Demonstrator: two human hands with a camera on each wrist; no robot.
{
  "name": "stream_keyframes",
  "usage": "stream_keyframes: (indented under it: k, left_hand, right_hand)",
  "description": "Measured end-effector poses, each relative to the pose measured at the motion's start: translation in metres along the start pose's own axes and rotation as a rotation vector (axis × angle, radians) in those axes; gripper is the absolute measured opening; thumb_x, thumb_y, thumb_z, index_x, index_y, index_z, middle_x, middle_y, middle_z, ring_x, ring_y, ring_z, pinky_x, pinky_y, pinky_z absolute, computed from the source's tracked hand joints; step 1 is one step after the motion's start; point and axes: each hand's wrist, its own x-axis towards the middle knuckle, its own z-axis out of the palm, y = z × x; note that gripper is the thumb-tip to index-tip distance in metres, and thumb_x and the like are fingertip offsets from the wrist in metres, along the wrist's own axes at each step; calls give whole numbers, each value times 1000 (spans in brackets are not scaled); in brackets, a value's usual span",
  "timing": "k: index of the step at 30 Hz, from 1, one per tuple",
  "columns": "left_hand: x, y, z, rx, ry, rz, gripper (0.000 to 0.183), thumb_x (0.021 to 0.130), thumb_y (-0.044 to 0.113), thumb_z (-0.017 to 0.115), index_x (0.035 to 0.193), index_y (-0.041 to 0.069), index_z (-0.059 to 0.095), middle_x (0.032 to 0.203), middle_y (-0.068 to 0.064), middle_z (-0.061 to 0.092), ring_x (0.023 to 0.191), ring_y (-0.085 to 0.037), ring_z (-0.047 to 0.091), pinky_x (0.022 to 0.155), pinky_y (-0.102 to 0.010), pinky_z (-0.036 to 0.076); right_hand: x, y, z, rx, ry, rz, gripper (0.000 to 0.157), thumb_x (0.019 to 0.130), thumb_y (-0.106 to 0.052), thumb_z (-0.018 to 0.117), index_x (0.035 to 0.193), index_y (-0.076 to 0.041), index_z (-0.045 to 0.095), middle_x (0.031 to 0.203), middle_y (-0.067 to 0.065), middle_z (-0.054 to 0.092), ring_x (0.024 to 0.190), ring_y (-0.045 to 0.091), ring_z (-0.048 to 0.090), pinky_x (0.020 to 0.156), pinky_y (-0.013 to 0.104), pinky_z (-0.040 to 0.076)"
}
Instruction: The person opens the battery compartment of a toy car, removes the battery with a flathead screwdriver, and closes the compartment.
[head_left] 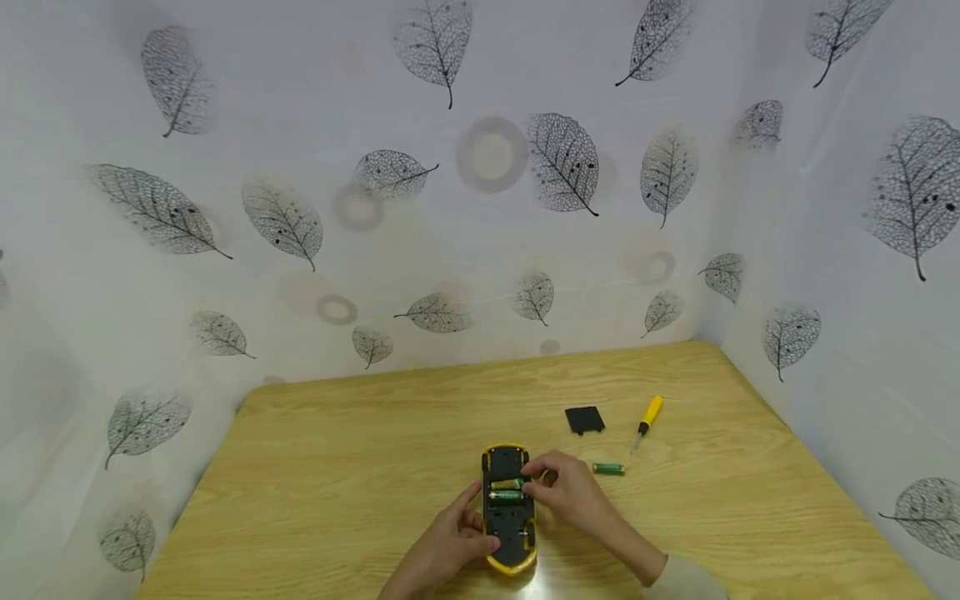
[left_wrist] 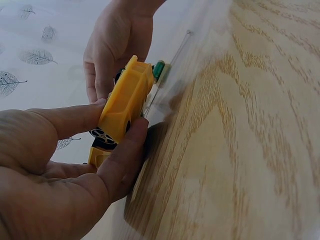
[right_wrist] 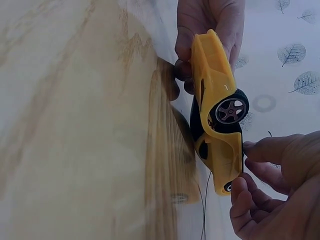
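A yellow toy car (head_left: pixel 512 543) is upside down, its black underside facing up with a battery bay across the middle. My left hand (head_left: pixel 448 542) grips the car along its left side, thumb over the underside; in the left wrist view its fingers hold the yellow body (left_wrist: pixel 126 102). One green battery (head_left: pixel 506 496) lies in the bay. Just beyond it another battery (head_left: pixel 506 484) sits slightly slanted, and my right hand (head_left: pixel 567 492) pinches its right end with thumb and index finger. In the right wrist view the car's side (right_wrist: pixel 212 70) hides the batteries.
A loose green battery (head_left: pixel 608 469) lies on the wooden table (head_left: pixel 337 467) to the right of my right hand. Behind it are a black battery cover (head_left: pixel 584 419) and a screwdriver with a yellow handle (head_left: pixel 653 408). Leaf-patterned curtains (head_left: pixel 480 242) surround the table's back and sides.
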Motion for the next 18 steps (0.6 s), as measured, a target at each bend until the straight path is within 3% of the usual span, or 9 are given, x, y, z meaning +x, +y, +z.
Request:
stream_keyframes:
  k: [9,18]
  left_hand:
    - [2,1,-1,35,10,-21,95,90,3,75,162,-6,15,105,-15,60,89,-21,66,79,-37,59]
    - [2,-1,-1,16,-5,-30,95,91,3,74,162,-5,12,108,-16,59,92,-21,68,82,-39,60]
  right_hand:
    - [-2,-7,6,-43,46,-12,17,86,-8,83,101,-7,77,93,0,64,75,7,55,62,22,49]
    - [0,-11,19,-120,70,-59,18,84,-17,88,99,-16,78,103,1,57,94,19,51,78,30,45]
